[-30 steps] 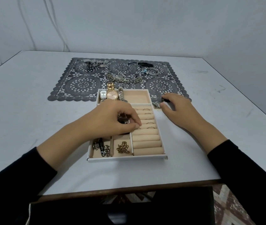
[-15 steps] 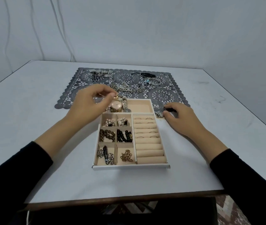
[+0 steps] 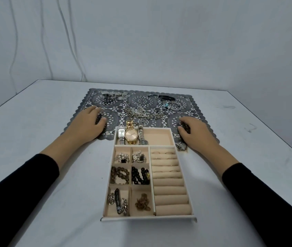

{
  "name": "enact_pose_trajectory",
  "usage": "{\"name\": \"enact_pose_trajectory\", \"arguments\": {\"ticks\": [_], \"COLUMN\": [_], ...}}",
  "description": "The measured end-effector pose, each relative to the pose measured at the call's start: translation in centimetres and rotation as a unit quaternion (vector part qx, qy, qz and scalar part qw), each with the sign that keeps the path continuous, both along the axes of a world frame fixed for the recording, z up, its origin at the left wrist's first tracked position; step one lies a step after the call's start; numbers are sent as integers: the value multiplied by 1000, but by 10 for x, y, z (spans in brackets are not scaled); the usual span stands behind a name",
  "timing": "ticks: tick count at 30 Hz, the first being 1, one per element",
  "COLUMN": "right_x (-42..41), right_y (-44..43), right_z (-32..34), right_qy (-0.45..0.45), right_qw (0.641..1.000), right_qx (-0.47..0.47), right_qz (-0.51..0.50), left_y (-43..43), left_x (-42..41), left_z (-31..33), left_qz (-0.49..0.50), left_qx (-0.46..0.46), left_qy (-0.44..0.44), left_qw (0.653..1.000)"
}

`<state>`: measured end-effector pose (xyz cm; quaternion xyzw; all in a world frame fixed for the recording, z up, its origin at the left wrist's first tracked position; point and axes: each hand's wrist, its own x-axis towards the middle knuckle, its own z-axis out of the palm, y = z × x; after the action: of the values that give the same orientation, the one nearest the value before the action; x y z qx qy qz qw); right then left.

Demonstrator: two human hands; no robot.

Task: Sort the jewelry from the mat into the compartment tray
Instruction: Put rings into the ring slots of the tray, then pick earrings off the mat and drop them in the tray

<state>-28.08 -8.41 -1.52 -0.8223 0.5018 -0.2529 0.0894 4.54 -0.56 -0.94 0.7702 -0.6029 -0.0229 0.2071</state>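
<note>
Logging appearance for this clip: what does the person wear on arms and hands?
Plain black long sleeves on both arms; the left sleeve and right sleeve each end partway down the forearm, with no logo or marking visible. The left hand and right hand are bare: no gloves, and no watch or ring shows on the wrists or visible fingers.

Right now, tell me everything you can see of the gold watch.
The gold watch has a round, pale pink dial and a shiny gold-coloured link band, metal by its look. It lies face up in the far long compartment of the tray, between a square-faced silver watch and a slim silver watch. Its far band end sticks out past the tray wall, over the mat.
</note>
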Motion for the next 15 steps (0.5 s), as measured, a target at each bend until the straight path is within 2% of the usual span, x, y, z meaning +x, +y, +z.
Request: {"name": "enact_pose_trajectory", "arguments": {"ticks": [7,15], "right_x": [20,29], "right_y": [-36,-64], "right_z": [-3,-8], "right_qy": [34,15], "right_qw": [999,1000], "right_qx": [10,-4], "right_qz": [1,-13], "left_y": [-29,-43], "left_x": [22,20], "left_z": [-13,-7], "left_qz": [-18,-28], "left_qx": [120,93], "left_qy": [-78,-41], "left_qw": [990,994]}}
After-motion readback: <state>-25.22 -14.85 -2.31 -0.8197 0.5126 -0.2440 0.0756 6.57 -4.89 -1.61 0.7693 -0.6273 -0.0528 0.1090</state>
